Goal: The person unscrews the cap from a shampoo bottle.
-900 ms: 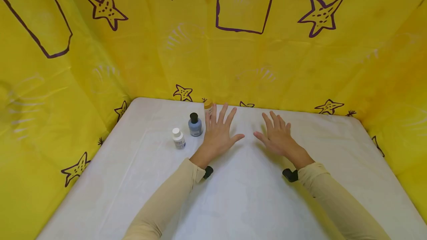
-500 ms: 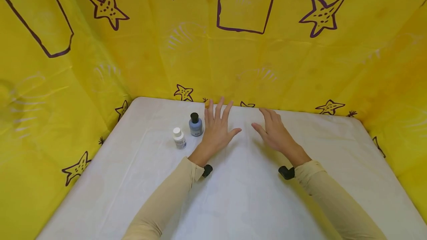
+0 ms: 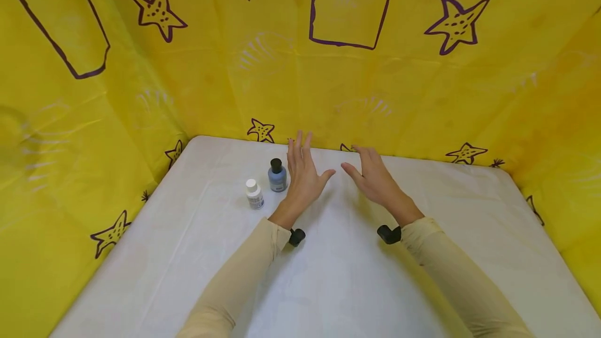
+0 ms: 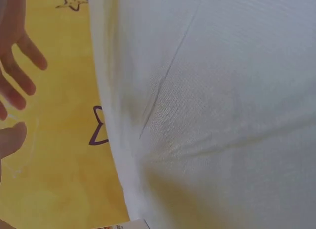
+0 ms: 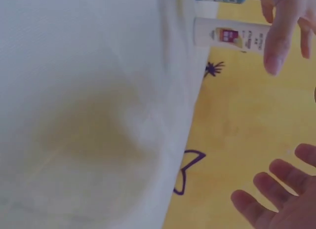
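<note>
Evidently I see the left hand [image 3: 302,184] and right hand [image 3: 377,180] mid-frame, wide, fingers loosely extended, gripping nothing. Upper right of the right-wrist view, the white labelled plastic cylinder [image 5: 222,34] looks light, stiff, slippery; I'd grasp its middle.

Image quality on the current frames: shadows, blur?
Head: fairly crisp, soft shadows on the white table beside left sleeve and right sleeve; left wrist: hazy, blurred brownish shadow low down; right wrist: soft, shadow left of centre, print on the maroon-marked bottle unclear.
</note>
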A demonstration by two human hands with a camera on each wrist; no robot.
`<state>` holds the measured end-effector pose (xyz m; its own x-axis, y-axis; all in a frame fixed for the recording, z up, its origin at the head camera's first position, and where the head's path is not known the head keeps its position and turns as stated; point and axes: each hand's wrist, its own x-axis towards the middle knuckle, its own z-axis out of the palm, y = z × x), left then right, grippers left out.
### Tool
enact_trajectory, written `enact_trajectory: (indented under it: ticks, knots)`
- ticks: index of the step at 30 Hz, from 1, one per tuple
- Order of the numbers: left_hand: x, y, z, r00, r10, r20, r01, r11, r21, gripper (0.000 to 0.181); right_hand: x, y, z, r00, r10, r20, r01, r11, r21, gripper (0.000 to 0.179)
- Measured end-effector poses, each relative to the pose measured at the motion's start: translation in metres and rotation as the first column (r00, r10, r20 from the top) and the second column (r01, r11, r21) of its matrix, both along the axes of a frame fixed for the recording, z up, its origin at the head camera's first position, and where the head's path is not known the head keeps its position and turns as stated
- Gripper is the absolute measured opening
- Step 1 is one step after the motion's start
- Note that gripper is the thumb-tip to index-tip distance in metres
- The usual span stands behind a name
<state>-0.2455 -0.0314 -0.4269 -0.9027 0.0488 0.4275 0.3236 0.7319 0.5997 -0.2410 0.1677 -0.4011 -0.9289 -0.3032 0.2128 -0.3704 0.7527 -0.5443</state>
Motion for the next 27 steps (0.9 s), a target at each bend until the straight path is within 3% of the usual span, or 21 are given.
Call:
enact_trajectory:
  ticks: [5, 10, 16, 27]
  knots:
    - [-0.006, 0.0, 0.0, 0.998, 0.061, -0.011, -0.06, 0.995, 0.076, 0.112, -0.007, -0.012, 0.009, 1.0, 0.005, 0.007, -0.005, 1.0, -0.03, 0.071]
    - [-0.012, -0.002, -0.003, 0.997, 0.077, 0.014, -0.078, 0.976, 0.201, 0.113, -0.015, -0.027, 0.016, 1.0, 0.024, -0.002, -0.024, 0.997, -0.072, 0.067]
    - [-0.015, -0.006, -0.009, 0.993, 0.098, 0.07, -0.115, 0.944, 0.308, 0.107, -0.026, -0.043, 0.02, 1.0, 0.025, 0.013, -0.023, 0.988, -0.151, 0.063]
    - [-0.021, -0.007, -0.015, 0.972, 0.098, 0.215, -0.178, 0.902, 0.393, 0.097, -0.039, -0.073, 0.021, 0.998, 0.049, 0.033, -0.04, 0.975, -0.22, 0.058]
